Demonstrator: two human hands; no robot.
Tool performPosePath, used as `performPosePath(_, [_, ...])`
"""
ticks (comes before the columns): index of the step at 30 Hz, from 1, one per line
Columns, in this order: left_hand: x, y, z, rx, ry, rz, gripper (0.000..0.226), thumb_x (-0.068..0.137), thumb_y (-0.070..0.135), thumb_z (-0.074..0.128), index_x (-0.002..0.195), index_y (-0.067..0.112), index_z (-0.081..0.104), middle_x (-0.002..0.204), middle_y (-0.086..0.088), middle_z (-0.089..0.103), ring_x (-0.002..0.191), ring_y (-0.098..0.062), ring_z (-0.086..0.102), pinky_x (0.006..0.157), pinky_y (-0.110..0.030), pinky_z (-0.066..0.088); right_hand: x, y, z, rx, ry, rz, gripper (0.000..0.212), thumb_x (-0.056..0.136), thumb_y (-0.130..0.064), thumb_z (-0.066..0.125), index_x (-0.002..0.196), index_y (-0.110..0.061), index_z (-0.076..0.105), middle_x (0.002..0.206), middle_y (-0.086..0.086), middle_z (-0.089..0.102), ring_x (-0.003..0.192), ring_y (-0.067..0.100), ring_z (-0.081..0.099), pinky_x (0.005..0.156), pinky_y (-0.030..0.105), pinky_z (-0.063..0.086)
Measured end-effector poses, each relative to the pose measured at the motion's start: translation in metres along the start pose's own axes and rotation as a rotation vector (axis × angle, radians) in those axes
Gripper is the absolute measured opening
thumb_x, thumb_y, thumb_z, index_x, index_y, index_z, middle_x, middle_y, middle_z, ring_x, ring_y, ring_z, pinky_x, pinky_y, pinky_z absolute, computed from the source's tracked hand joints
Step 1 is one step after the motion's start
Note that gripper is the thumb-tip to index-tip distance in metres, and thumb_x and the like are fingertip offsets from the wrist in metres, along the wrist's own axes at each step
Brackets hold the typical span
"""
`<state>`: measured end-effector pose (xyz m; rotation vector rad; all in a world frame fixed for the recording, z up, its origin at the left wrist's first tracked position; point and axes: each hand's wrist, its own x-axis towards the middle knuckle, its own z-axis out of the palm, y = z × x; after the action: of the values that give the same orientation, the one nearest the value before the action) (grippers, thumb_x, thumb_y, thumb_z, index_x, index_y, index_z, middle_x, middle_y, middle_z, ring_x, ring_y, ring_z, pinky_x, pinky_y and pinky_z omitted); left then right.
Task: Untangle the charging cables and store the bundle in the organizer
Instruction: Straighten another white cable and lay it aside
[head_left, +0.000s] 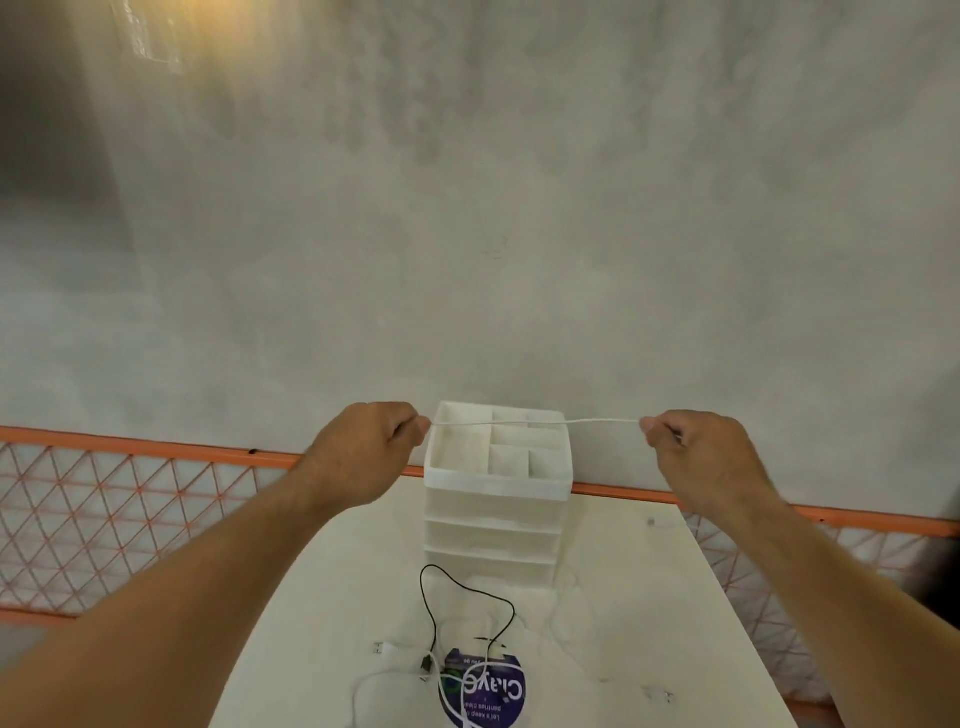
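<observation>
Both hands (363, 452) pinch thin white cable (535, 423) taut above boxy translucent organizer (493, 483).

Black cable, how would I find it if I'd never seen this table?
Start at the white table, then find the tall white organizer at its far end. Just in front of it, the black cable loops on the tabletop and runs down toward a purple packet. It is the only dark one; the rest are white cables.

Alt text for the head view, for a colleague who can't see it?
Left hand and right hand pinch a white cable straight between them, across the top of the organizer. On the table lie a black cable and more white cable, over a purple packet.
</observation>
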<state>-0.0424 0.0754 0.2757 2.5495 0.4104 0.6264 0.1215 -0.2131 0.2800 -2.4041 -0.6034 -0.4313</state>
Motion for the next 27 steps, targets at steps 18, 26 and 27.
performPosePath(18, [-0.003, 0.086, 0.055, -0.785, -0.132, 0.014, 0.028, 0.102, 0.025, 0.041, 0.089, 0.019, 0.065, 0.052, 0.017, 0.044, 0.054, -0.009, 0.043, 0.064, -0.035, 0.047, -0.013, -0.072, 0.01, 0.148, -0.154, -0.287, 0.03, 0.101, -0.031, 0.044, 0.082, -0.014, 0.06, 0.066, 0.002, 0.058, 0.064, 0.019, 0.052, 0.061, 0.031, 0.042])
performPosePath(26, [0.004, 0.074, 0.045, -0.501, -0.199, 0.017, 0.027, 0.101, 0.025, 0.043, 0.09, 0.022, 0.067, 0.068, 0.011, 0.057, 0.048, 0.001, 0.043, 0.051, -0.014, 0.036, -0.007, -0.063, 0.0, 0.015, -0.139, -0.262, 0.027, 0.099, -0.034, 0.047, 0.073, -0.031, 0.055, 0.061, -0.009, 0.055, 0.058, 0.008, 0.052, 0.054, 0.022, 0.038])
performPosePath(27, [0.006, 0.074, 0.045, -0.455, -0.164, 0.019, 0.026, 0.101, 0.024, 0.044, 0.089, 0.022, 0.067, 0.069, 0.01, 0.059, 0.045, 0.002, 0.044, 0.047, -0.011, 0.035, -0.008, -0.064, 0.0, 0.001, -0.142, -0.266, 0.028, 0.1, -0.035, 0.047, 0.074, -0.028, 0.056, 0.061, -0.009, 0.056, 0.059, 0.009, 0.052, 0.054, 0.023, 0.039])
